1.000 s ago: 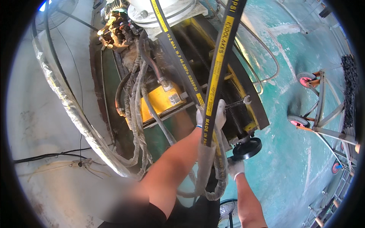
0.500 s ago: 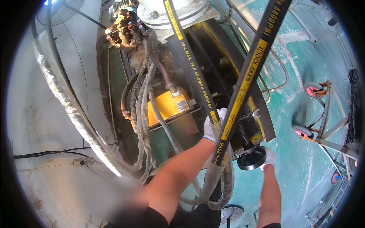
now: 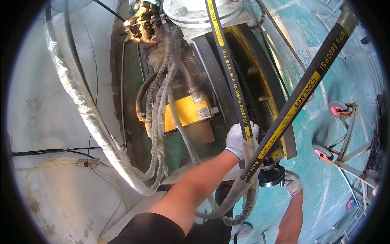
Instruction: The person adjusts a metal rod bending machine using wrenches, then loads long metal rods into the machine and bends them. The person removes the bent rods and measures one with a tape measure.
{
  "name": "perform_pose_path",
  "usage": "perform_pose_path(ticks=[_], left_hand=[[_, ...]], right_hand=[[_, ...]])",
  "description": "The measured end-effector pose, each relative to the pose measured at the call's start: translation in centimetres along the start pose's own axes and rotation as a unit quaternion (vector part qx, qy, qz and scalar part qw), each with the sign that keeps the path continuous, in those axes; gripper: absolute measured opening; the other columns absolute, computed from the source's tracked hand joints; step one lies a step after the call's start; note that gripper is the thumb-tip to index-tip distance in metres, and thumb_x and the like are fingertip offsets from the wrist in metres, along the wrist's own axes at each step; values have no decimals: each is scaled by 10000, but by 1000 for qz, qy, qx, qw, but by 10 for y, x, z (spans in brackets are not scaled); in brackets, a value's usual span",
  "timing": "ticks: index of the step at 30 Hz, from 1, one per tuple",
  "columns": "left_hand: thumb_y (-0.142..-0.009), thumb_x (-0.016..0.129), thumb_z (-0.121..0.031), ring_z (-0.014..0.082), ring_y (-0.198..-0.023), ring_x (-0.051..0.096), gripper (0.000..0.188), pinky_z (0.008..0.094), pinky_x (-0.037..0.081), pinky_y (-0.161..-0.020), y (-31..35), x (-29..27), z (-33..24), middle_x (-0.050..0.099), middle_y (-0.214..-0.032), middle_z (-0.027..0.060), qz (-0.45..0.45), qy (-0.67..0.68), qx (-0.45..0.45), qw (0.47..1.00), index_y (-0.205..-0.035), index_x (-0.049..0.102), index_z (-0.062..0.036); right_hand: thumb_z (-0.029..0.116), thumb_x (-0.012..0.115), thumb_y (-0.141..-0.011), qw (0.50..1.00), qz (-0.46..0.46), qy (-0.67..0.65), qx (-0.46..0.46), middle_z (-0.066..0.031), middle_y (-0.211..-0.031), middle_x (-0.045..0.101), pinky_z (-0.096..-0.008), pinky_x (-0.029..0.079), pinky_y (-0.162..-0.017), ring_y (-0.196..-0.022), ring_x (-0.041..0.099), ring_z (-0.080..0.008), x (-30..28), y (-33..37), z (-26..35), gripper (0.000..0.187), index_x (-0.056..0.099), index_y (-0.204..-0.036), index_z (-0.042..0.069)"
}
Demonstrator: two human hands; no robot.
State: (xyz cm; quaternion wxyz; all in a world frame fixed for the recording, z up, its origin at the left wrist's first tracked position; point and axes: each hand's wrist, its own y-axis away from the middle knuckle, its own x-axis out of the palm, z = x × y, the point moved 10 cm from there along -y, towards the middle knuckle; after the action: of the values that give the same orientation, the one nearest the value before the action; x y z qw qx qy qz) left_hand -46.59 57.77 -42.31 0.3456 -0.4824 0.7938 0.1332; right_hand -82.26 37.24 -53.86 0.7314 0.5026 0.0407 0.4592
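Observation:
My left hand [image 3: 237,141], in a white knit glove with a blue cuff edge, is at the near end of a dark steel frame [image 3: 215,77]. A black hydraulic hose [image 3: 233,83] with yellow labels passes in front of it and hides most of its fingers, so its grip does not show. My right hand [image 3: 293,184], gloved too, is closed at the right side of a round black handwheel [image 3: 271,175], where a short handle sticks out. This wheel sits on the end of a threaded screw running inside the frame.
A second labelled hose [image 3: 296,99] slants across the frame's right side. Plastic-wrapped hoses [image 3: 158,114] hang beside a yellow metal block [image 3: 187,114]. A white flanged cylinder [image 3: 201,14] stands at the far end. Right, a wheeled metal cart [image 3: 345,130] stands on the green floor.
My right hand has moved from behind the handwheel's right rim to lower beside it, and the wheel's handle now shows. An open-ended wrench seen before on the frame is out of sight. The view has shifted.

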Motion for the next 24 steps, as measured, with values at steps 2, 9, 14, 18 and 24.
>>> perform_pose_path(ticks=[2,9,14,18,24], left_hand=[[-931,713,-253,356,-812,700,145,496,545,-681,-1,5,16,653,-832,103,13,106,-69,992,-844,664,-148],[-864,716,-237,368,-837,691,100,512,527,-693,-4,-8,-1,642,-838,124,56,59,-46,996,-863,653,-159],[-867,715,-240,375,-828,689,107,523,527,-698,-9,-20,-14,641,-834,127,60,7,-16,998,-871,652,-153],[-884,710,-248,381,-825,692,114,526,534,-704,-8,-16,-21,665,-835,136,54,-5,9,998,-839,670,-150],[-969,689,-307,415,-968,724,201,513,577,-820,-10,-1,0,732,-952,172,85,-51,-32,995,-982,705,-108]], right_hand=[[300,639,-1093,955,109,-272,51,-124,-1193,811,-338,577,-834,-1000,758,-218,13,-4,-1,413,734,-1267,-63],[329,676,-1072,983,-174,45,39,-103,-1139,806,-345,628,-809,-974,768,-195,42,3,6,416,767,-1304,-4],[358,692,-1071,949,-245,180,-79,-124,-1059,788,-387,584,-823,-954,737,-212,62,27,12,431,767,-1265,-20],[475,661,-1078,856,-360,344,-136,-238,-1002,760,-468,539,-892,-977,720,-352,51,43,7,546,742,-1103,-64],[489,701,-1086,835,-366,401,-83,-179,-1049,780,-416,567,-831,-926,699,-260,37,43,7,562,722,-1202,-61]])
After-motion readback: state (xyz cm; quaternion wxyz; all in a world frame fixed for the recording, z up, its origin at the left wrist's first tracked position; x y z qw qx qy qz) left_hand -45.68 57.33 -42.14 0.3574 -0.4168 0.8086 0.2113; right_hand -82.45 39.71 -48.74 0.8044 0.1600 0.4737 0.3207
